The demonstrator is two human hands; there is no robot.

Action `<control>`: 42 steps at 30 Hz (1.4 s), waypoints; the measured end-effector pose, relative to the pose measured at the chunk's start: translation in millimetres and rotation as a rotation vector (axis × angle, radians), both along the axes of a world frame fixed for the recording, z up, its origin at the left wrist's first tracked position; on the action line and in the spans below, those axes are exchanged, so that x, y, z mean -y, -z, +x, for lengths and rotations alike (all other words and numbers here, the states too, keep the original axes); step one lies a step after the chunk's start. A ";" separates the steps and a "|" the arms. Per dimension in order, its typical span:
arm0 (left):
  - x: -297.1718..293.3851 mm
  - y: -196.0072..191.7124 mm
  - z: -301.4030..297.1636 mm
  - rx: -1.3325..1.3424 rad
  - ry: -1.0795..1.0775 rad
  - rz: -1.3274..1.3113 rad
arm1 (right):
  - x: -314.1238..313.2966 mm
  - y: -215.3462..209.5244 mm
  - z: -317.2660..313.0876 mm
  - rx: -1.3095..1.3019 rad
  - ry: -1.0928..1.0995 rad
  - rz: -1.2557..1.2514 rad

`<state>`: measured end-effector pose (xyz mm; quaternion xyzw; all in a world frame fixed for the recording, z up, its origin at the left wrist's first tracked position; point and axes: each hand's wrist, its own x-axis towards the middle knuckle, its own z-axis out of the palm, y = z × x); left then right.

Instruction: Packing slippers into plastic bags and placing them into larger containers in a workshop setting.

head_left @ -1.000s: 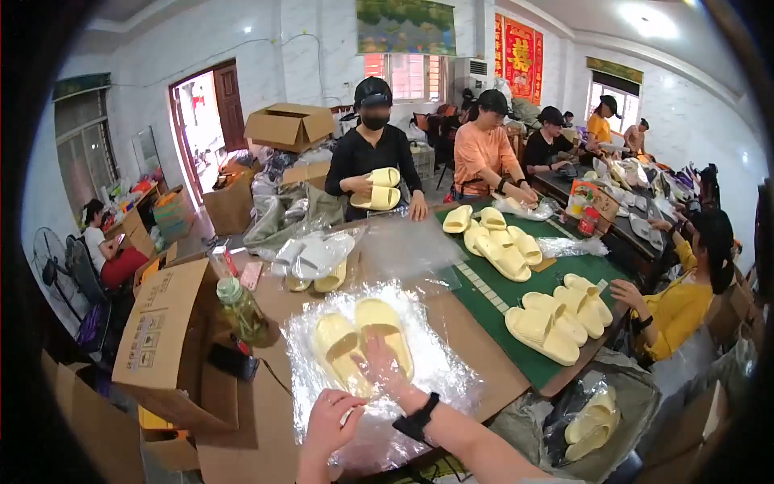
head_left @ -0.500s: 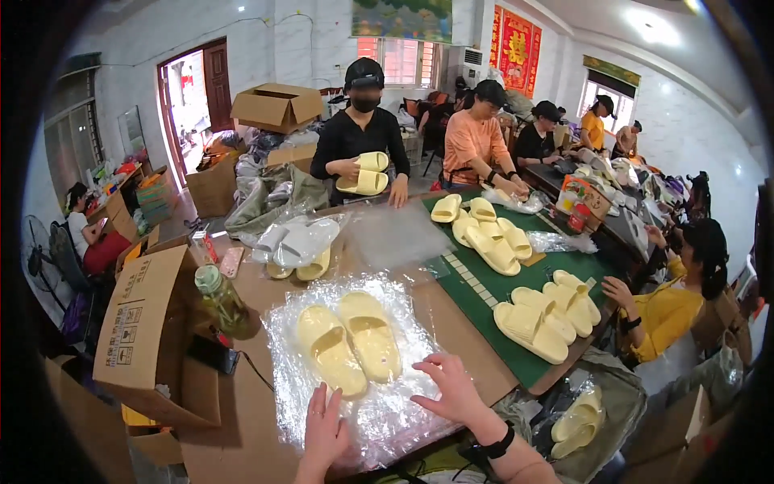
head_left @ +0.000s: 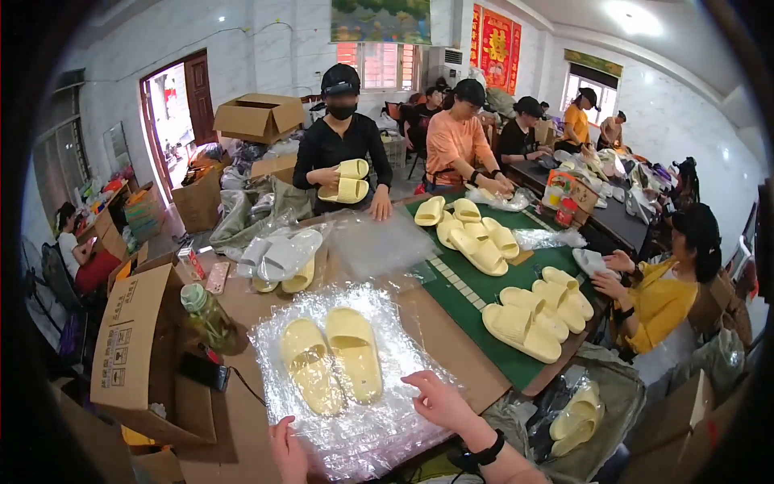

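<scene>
Two pale yellow slippers, a left slipper (head_left: 310, 375) and a right slipper (head_left: 355, 359), lie side by side on a stack of clear plastic bags (head_left: 387, 423) in front of me. My left hand (head_left: 288, 453) rests near the stack's lower left edge, its fingers extended and nothing in them. To the right of the slippers, my right hand (head_left: 441, 401) hovers over or lightly touches the plastic, fingers apart and slightly bent. Which of the two, I cannot tell. A black band circles my right wrist.
Left of the stack stand a green-lidded bottle (head_left: 208, 319) and an open cardboard box (head_left: 133, 355). Bagged grey slippers (head_left: 284, 256) lie beyond. More yellow slippers (head_left: 522, 331) cover the green mat (head_left: 451, 300). Co-workers stand opposite; a person in yellow (head_left: 665, 302) sits at right.
My left hand has drawn back from the slippers toward the bags' lower left edge. The view has shifted slightly. The person in yellow now has a grey slipper at their hands.
</scene>
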<state>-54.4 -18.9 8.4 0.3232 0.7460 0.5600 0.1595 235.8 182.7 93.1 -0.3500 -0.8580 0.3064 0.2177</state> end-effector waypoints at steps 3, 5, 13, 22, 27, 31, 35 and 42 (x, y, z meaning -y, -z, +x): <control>9.3 3.5 -11.0 0.160 0.070 -0.098 | 8.4 -16.6 3.5 -0.010 -0.064 -0.097; 12.4 8.3 -13.2 0.274 0.148 -0.151 | 8.6 -15.9 10.8 -0.134 -0.155 -0.183; 33.5 -14.6 1.3 0.393 0.225 0.055 | 6.2 23.2 23.1 -0.286 -0.302 -0.161; 41.7 -17.1 -8.6 0.528 0.265 0.209 | 13.9 32.4 15.5 -0.232 -0.198 0.025; 43.1 -21.5 -2.5 0.406 0.248 0.146 | 6.1 47.8 17.7 -0.379 -0.168 0.069; 34.9 -18.5 1.5 0.091 0.219 0.042 | 0.0 39.0 18.3 -0.436 -0.164 0.125; 26.5 -17.9 1.8 -0.389 0.240 0.018 | -11.0 37.8 25.3 -0.406 -0.079 0.243; 20.6 -43.5 10.7 -0.509 0.239 -0.105 | -12.2 29.0 26.4 -0.379 -0.097 0.146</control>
